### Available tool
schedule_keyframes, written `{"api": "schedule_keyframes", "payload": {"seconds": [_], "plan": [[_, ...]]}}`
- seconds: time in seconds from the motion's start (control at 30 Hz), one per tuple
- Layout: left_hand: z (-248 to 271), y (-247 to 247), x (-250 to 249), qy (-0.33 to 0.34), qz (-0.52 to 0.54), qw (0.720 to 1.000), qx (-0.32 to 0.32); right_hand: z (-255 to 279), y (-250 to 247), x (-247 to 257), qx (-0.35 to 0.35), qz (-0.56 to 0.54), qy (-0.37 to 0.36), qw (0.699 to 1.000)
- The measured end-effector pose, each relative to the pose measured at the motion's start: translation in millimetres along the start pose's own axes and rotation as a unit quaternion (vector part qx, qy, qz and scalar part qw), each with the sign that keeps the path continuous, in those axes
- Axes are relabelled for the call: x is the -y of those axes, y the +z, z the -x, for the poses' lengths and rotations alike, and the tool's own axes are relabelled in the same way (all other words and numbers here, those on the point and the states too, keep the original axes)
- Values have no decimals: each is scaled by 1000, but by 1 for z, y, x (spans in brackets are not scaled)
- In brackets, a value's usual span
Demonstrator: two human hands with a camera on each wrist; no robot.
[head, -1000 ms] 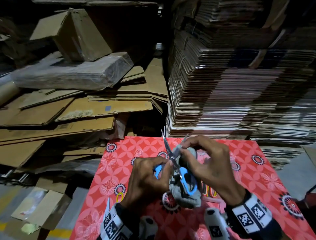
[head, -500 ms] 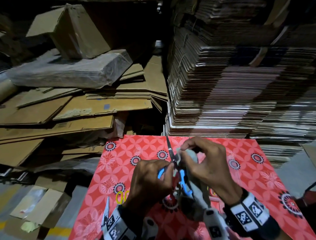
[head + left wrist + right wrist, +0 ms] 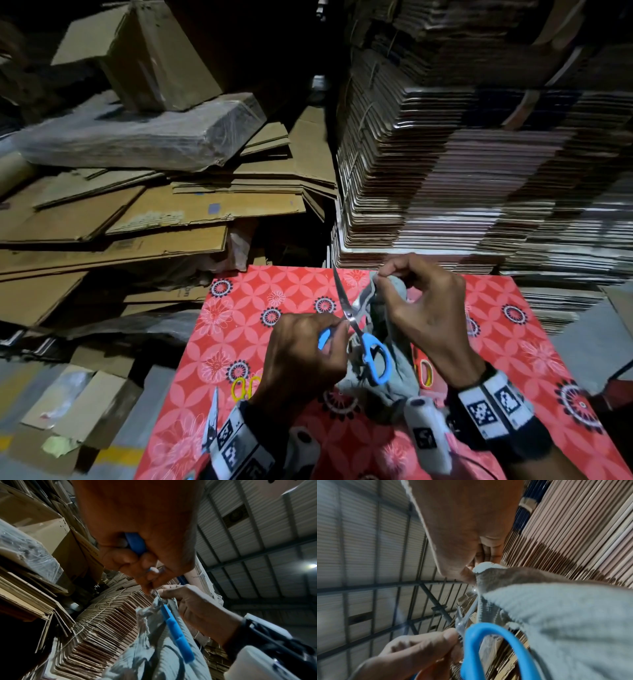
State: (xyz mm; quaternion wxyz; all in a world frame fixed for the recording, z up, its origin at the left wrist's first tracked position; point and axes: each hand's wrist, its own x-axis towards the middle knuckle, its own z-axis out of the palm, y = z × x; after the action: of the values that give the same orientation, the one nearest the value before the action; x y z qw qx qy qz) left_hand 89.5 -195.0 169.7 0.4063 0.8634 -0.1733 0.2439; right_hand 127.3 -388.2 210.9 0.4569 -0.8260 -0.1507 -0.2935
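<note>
Scissors (image 3: 354,325) have reopened against the grey cloth (image 3: 399,382)

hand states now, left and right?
Left hand: gripping the blue scissors.
Right hand: pinching the grey cloth.

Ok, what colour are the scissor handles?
The scissor handles are bright blue, clearest in the right wrist view.

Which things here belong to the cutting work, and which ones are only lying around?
In use: blue-handled scissors, gripped by the left hand; grey cloth, pinched by the right hand.

Lying about: yellow loops on the red table cover; tied cardboard stacks behind; loose cardboard sheets at the left.
</note>
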Motion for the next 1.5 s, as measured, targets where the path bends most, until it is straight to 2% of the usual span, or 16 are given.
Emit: {"api": "schedule_keyframes", "payload": {"seconds": [0.13,0.2,0.37,0.53,0.63,0.83,1.0,1.1,1.23,1.5], "plan": [[2,-2,2,-20,7,1000,7,29,10,14,60,-14,-32,998],[4,-2,-1,-24,17,1000,10,26,6,11,75,-26,-30,996],[5,0,-3,-42,39,998,16,-9,-8,-5,5,-20,30,999],[9,-3,-3,-69,79,995,-1,-14,-18,-11,35,-167,93,981],[6,-4,-4,-84,103,991,-13,-11,-20,-14,35,-191,97,976],[0,-9,-4,-110,134,985,-20,5,-19,-23,102,-193,148,964],[-7,-6,3,-140,133,981,-27,15,-16,-16,185,-189,156,952],[-11,-4,6,-131,126,983,-33,18,-16,-10,217,-176,145,949],[-13,1,10,-127,81,986,-64,17,-17,-10,225,-184,156,944],[-15,1,10,-20,-63,995,-68,18,-12,3,216,-193,183,940]]}}
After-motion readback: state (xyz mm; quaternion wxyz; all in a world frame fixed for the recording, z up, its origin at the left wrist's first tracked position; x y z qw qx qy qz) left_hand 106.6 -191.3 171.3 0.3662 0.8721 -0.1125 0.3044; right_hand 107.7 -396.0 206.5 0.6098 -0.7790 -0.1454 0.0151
